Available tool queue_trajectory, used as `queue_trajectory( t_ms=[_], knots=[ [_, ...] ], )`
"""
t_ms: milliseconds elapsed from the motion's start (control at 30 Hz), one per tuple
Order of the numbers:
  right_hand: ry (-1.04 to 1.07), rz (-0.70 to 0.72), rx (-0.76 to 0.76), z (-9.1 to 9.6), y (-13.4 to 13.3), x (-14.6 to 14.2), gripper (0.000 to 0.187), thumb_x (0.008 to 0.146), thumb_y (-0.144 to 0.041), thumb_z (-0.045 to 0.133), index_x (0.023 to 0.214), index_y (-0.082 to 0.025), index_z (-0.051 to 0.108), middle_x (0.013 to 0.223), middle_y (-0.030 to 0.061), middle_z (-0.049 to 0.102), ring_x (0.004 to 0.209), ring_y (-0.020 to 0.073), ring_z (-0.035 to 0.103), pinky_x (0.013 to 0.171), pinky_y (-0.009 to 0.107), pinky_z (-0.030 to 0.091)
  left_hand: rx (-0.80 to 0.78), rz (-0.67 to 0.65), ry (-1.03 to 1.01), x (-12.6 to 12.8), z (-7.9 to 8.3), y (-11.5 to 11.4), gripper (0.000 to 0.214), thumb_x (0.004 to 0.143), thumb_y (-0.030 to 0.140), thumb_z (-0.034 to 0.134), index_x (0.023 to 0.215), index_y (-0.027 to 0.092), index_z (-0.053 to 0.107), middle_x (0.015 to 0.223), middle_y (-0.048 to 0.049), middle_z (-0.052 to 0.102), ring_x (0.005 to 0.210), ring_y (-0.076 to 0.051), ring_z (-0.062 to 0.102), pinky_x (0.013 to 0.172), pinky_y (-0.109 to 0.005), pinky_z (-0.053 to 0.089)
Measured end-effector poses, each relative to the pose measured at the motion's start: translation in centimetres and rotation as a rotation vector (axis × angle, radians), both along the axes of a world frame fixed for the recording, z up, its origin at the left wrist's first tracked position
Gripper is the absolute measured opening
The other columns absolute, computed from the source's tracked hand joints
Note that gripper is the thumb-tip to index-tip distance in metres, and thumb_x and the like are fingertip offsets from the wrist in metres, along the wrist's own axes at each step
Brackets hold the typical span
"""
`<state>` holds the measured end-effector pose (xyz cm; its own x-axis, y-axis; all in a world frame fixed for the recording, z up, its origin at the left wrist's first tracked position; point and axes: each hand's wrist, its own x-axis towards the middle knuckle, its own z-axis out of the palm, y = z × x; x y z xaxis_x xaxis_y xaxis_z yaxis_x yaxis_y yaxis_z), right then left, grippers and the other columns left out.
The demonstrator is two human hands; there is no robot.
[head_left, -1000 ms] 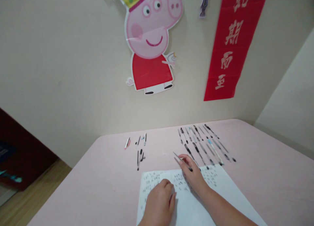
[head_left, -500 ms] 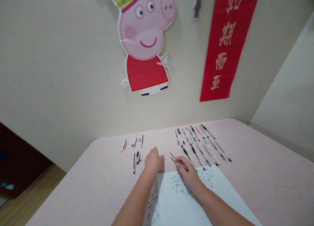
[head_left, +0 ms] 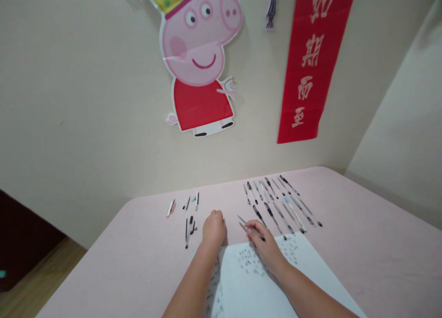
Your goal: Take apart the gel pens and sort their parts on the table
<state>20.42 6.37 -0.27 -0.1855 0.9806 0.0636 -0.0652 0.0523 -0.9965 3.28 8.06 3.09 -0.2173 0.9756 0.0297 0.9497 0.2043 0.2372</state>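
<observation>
Head view. Holding a slim grey pen with a dark end in the right hand, grip clamped on it between thumb and fingers, slanted, thin end pointing away and leftward past the far edge of a large white paper sheet bearing small dark handwriting. Seen with fingers curled down: the left hand, over the pink-covered table, just beyond the sheet; cannot tell whether grip is together, apart or closed on anything. Lying right of the slim grey pen, in two slanted rows: black-and-clear pens, plus a pale pen with light-blue end. Lying left of the left hand: small dark pen parts. Fixed on the wall behind: a pink-and-red cartoon pig cutout, a red paper banner.
</observation>
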Motion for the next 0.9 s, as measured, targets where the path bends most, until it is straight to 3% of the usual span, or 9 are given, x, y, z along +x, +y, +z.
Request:
queue_trajectory(
  t_ms=[133,267,400,533,900],
  knots=[
    [0.063,-0.038,-0.041,0.2,-0.1,-0.1,0.034,0.075,-0.043,0.062,0.099,-0.02,0.06,0.067,-0.0006,0.058,0.054,0.0129,0.048,0.047,0.023,0.036,0.046,-0.065,-0.045,-0.7,-0.2,-0.9,0.023,0.085,0.017,0.046,0.103,0.017,0.059,0.101,-0.0066,0.062,0.09,-0.015,0.059,0.079,-0.024,0.041],
    [0.131,-0.028,-0.079,0.6,0.0,-0.2,0.035,0.073,-0.045,0.065,0.095,-0.018,0.061,0.066,0.001,0.061,0.052,0.0123,0.049,0.045,0.022,0.036,0.144,-0.12,-0.194,-1.3,-0.9,-1.6,0.033,0.082,0.013,0.047,0.114,0.016,0.057,0.097,-0.0059,0.062,0.086,-0.015,0.059,0.081,-0.026,0.043],
    [0.186,-0.017,-0.115,1.0,0.2,-0.1,0.035,0.071,-0.047,0.066,0.087,-0.016,0.063,0.061,0.0017,0.062,0.05,0.0121,0.049,0.044,0.022,0.036,0.269,-0.203,-0.358,-1.8,-1.5,-2.3,0.027,0.082,0.015,0.046,0.103,0.015,0.062,0.093,-0.0065,0.061,0.08,-0.015,0.059,0.079,-0.028,0.047],
    [0.254,-0.017,-0.143,1.0,0.5,-0.1,0.039,0.069,-0.052,0.068,0.081,-0.015,0.065,0.057,0.0017,0.061,0.048,0.0125,0.05,0.042,0.022,0.034,0.333,-0.251,-0.471,-2.2,-1.8,-2.8,0.024,0.077,0.013,0.046,0.093,0.018,0.063,0.094,-0.0056,0.06,0.087,-0.016,0.058,0.081,-0.029,0.048],
    [0.231,-0.022,-0.135,0.5,0.7,-0.1,0.043,0.066,-0.055,0.071,0.082,-0.015,0.069,0.061,0.0019,0.061,0.047,0.0102,0.048,0.042,0.022,0.035,0.319,-0.289,-0.572,-2.0,-2.1,-2.8,0.019,0.077,0.013,0.047,0.088,0.02,0.061,0.095,-0.0043,0.059,0.087,-0.016,0.058,0.079,-0.029,0.049]
  ],
)
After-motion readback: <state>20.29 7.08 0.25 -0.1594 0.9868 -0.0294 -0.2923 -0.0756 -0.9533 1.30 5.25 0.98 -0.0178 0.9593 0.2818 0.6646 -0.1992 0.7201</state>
